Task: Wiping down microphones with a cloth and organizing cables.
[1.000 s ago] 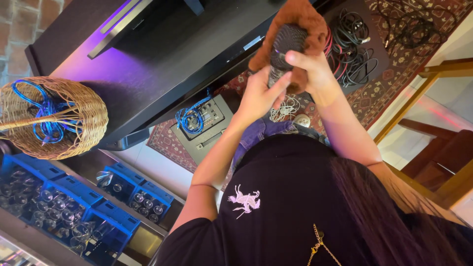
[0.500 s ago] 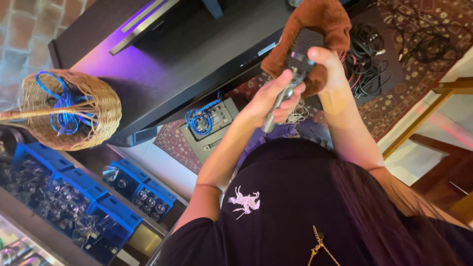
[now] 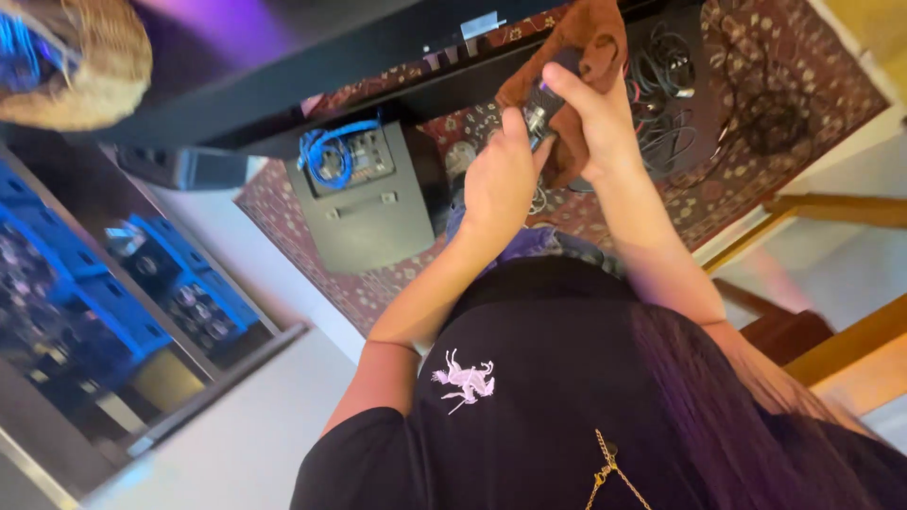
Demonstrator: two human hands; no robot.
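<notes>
Left hand [image 3: 498,179] and right hand [image 3: 595,118] clasp a rigid, probably light microphone [image 3: 543,99] by its body, wrapped in a soft brown cloth [image 3: 590,38].

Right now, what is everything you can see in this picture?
Small dark handheld device: one, black, held between both hands.
Brown cloth: one, draped behind the device.
Grey box-shaped amplifier: one, on the patterned red rug.
Coiled blue cable: one, on the amplifier's top.
Black cables: a tangle, on the rug.
Woven wicker basket: one, tan, top left.
Black shirt: one, worn.
Left hand: on the device.
Right hand: gripping device and cloth.
</notes>
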